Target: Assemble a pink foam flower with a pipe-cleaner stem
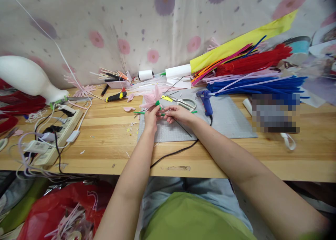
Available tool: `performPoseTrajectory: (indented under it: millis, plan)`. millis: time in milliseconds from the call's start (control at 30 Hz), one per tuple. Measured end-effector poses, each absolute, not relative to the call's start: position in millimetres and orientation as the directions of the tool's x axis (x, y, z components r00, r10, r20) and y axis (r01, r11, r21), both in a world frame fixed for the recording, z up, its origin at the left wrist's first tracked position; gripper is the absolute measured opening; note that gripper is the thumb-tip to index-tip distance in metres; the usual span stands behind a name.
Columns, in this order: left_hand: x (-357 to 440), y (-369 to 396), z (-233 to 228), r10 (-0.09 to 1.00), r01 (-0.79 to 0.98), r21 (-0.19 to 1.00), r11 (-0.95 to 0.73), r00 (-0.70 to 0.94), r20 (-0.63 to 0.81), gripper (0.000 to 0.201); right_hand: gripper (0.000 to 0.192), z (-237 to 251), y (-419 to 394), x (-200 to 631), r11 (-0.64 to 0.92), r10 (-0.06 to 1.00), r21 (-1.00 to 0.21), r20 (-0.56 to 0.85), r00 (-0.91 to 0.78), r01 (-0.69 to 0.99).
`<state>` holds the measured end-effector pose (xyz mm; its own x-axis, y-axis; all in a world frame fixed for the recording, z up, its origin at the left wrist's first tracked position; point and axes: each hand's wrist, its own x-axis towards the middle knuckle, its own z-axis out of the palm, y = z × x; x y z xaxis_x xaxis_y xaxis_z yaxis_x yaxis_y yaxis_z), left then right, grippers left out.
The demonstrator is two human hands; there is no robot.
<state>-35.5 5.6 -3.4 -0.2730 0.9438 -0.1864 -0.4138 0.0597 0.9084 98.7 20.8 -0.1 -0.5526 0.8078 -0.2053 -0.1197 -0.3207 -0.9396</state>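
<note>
Fingers of my left grip [151, 116] and right grip [175, 113] pinch the pink paper flower [151, 99] by its wire stem above the cutting mat [231, 122]; scissors [185, 102] at two o'clock, open bench [105, 128] at nine.

scissors [184, 103], blue glue gun [206, 100], power strip [59, 136]

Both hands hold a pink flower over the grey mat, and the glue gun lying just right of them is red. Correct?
Not quite. The head view shows the glue gun is blue, not red. The rest stands: left hand and right hand hold the pink flower over the grey mat.
</note>
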Motion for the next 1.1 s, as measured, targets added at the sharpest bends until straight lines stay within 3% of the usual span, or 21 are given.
performPoseTrajectory:
  millis: [200,333,533,700,900,1100]
  plan:
    - [-37.2,7.2,-0.3,0.937,-0.591,0.792,0.152,-0.170,-0.306,0.012,0.009,-2.4,22.1,99.6,-0.313,0.812,-0.940,-0.188,-0.552,-0.140]
    - [-36.9,7.4,-0.4,0.947,-0.619,0.764,0.182,-0.100,-0.307,0.016,0.007,-3.8,22.1,97.6,-0.299,0.800,-0.945,-0.172,-0.574,-0.134]
    - [-36.3,8.5,-3.0,0.946,-0.628,0.772,0.096,-0.182,-0.266,0.019,0.005,-3.7,19.2,92.7,-0.275,0.804,-0.956,-0.171,-0.570,-0.100]
    - [-37.2,11.6,-1.9,0.925,-0.636,0.771,0.027,-0.276,-0.260,0.011,0.011,-1.1,18.3,92.1,-0.227,0.820,-0.974,-0.182,-0.542,-0.017]
    - [-35.2,10.7,4.1,0.949,-0.696,0.715,0.070,-0.174,-0.262,0.014,0.023,-3.3,19.2,96.9,-0.077,0.786,-0.994,-0.107,-0.609,0.075]
    - [-49.4,11.1,13.6,0.920,-0.829,0.546,0.118,-0.117,-0.375,0.021,0.034,23.5,4.3,167.3,0.048,0.712,-0.968,-0.139,-0.688,0.244]
